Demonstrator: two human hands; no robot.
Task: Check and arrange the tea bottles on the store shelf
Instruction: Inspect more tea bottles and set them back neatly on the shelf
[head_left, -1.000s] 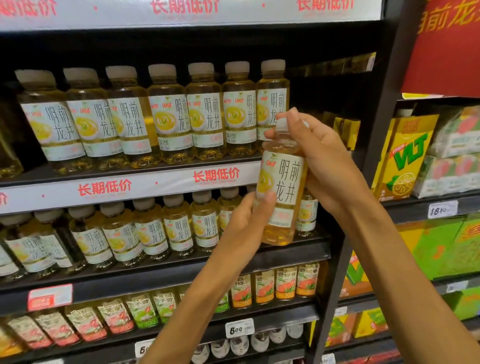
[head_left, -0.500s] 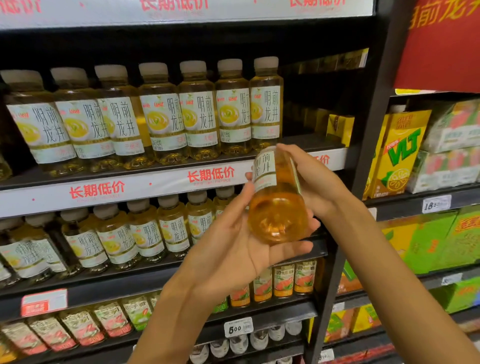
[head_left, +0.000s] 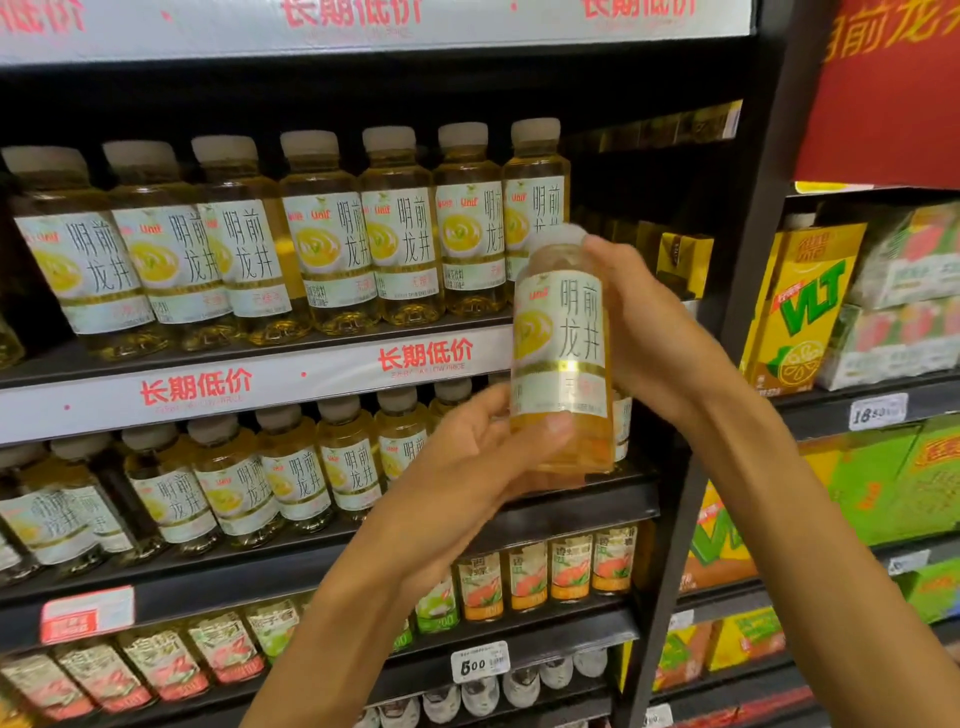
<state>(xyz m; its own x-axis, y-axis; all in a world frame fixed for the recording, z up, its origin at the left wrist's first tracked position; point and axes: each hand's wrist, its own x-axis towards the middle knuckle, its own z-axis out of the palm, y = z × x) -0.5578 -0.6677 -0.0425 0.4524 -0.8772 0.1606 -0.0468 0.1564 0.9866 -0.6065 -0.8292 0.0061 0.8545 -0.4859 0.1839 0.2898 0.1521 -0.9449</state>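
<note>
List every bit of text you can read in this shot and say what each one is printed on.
"明前龙井" and "Unif": label of the held bottle, and the shelved bottles.
"长期低价": white shelf strip.
"VLT": yellow carton.
"500": price tag.
"18", rest blurred: price tag at right.
Small print under the strip slogan, the lower-shelf bottle labels and the red sign are too blurred to read.
</note>
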